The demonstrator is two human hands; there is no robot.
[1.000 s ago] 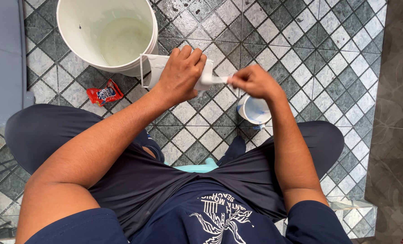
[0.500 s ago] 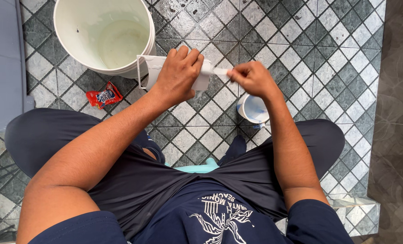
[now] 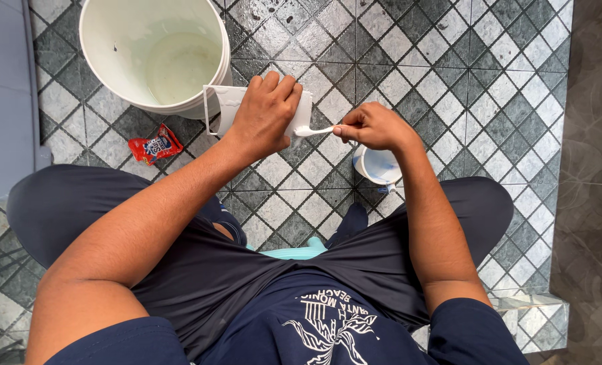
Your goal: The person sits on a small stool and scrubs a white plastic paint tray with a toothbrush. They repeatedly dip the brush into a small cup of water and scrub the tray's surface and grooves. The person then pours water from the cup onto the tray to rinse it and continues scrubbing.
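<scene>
A white panel (image 3: 230, 107) is clamped in the left hand (image 3: 266, 111), steadied above the tiled floor (image 3: 449, 81). A white brush (image 3: 312, 130) is pinched in the right hand (image 3: 372, 127), bristles against the panel's right edge. A bucket (image 3: 154, 51) stands far left, touching the panel; a small cup (image 3: 378, 165) sits under the right wrist; a red sachet (image 3: 155, 144) lies left.
</scene>
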